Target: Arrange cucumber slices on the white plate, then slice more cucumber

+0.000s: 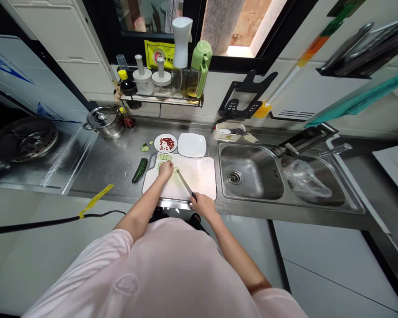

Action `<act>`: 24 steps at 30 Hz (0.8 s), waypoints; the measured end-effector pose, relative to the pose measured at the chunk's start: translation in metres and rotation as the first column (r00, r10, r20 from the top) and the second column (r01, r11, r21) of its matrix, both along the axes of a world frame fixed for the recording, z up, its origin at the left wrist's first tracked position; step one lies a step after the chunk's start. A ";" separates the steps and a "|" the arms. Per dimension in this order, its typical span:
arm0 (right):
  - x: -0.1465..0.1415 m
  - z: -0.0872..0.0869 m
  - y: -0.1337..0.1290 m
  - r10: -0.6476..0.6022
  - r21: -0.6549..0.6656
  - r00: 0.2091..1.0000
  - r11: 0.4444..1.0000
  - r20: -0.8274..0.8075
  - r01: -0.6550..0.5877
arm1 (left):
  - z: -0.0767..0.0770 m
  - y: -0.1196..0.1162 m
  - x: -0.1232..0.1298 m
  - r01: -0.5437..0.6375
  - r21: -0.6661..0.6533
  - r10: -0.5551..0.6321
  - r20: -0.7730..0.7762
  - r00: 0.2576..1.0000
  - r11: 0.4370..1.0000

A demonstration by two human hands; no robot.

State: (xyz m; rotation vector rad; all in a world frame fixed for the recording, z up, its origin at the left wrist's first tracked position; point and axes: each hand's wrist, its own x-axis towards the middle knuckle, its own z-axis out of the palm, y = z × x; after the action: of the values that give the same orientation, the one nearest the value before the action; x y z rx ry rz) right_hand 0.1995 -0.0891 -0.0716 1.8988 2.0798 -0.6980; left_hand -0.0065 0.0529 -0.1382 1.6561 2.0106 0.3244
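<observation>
My right hand (203, 205) grips the dark handle of a kitchen knife (185, 183), its blade angled away over the white cutting board (199, 176). At the knife's tip lies a single cucumber slice (176, 170). My left hand (166, 170) is over the left part of the board with its fingers drawn together; what they hold, if anything, is too small to make out. Several cucumber slices (165, 157) lie in a row just beyond that hand, and others are partly hidden beside it. A dark green cucumber piece (139, 170) rests on the counter left of the board.
Behind the board stand a plate of chopped red pieces (166, 143) and a white square plate (191, 145). Cucumber scraps (145, 149) lie on the counter. A lidded pot (105, 123) is at left, a double sink (252, 172) at right. Above hangs a condiment shelf (159, 100).
</observation>
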 end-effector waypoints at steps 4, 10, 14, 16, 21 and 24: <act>0.002 0.001 -0.002 0.010 -0.029 1.000 1.000 0.004 -0.010 | 0.000 0.000 0.000 0.003 -0.004 -0.003 0.006 1.000 1.000; 0.004 0.003 -0.004 0.009 -0.066 1.000 0.998 0.003 -0.009 | -0.003 0.001 0.000 -0.002 0.005 0.002 -0.005 1.000 1.000; 0.002 0.003 -0.002 0.009 -0.058 1.000 0.998 0.002 -0.009 | -0.004 0.001 -0.001 0.001 -0.004 -0.001 -0.007 1.000 1.000; 0.000 0.003 -0.001 0.007 -0.056 1.000 0.998 0.006 -0.007 | -0.005 0.001 0.000 -0.001 0.007 0.001 -0.019 1.000 1.000; -0.004 0.006 0.001 0.003 -0.058 1.000 0.998 0.005 -0.003 | -0.008 0.001 0.000 0.008 0.030 -0.007 -0.036 0.999 1.000; -0.007 0.007 0.005 -0.001 -0.056 1.000 0.998 0.001 0.001 | -0.007 0.001 -0.001 0.010 0.020 -0.009 -0.024 1.000 1.000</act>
State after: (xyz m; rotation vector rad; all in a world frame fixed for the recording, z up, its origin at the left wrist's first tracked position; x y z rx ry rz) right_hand 0.1922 -0.0844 -0.0642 1.8702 2.0372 -0.7477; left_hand -0.0071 0.0537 -0.1449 1.6892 2.0228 0.3238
